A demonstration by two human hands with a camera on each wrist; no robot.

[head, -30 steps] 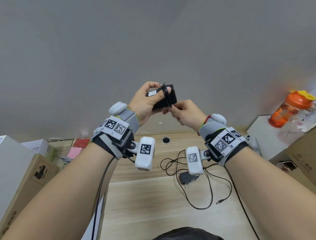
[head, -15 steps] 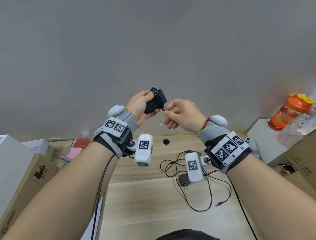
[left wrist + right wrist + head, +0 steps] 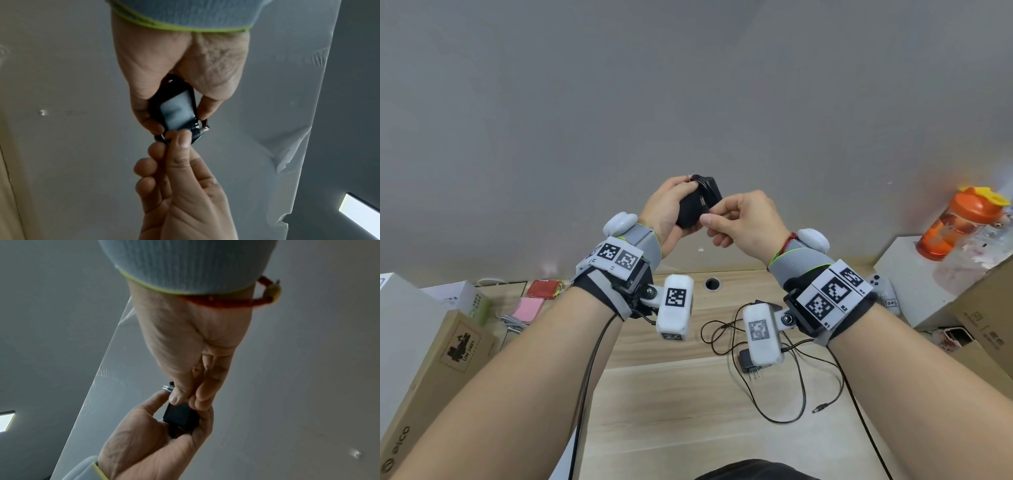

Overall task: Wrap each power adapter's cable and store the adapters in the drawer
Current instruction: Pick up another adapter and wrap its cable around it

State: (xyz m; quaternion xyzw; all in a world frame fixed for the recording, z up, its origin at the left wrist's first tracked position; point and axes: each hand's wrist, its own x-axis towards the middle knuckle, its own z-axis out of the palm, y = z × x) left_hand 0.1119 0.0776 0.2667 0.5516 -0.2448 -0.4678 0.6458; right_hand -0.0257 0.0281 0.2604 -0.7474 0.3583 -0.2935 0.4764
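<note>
A black power adapter (image 3: 698,202) with its cable wound round the body is held up in front of the wall, and my left hand (image 3: 681,205) grips it. In the left wrist view the adapter (image 3: 176,112) sits between my left thumb and fingers. My right hand (image 3: 710,219) pinches the cable's end against the coil at the adapter's near end, shown close up in the right wrist view (image 3: 180,400). A second black adapter (image 3: 747,359) lies on the wooden desk (image 3: 671,411), its thin cable (image 3: 801,387) loose in loops, partly hidden by the right wrist camera.
Cardboard boxes stand at the left (image 3: 441,359) and right (image 3: 989,325) of the desk. An orange bottle (image 3: 962,222) stands on a white box at the back right. Pink and red pads (image 3: 529,308) lie at the back left, near a cable hole (image 3: 711,283).
The adapter has been turned in my left hand and both hands have dropped a little. My right hand, briefly drawn off to the right with the cable end, is back against the adapter.
</note>
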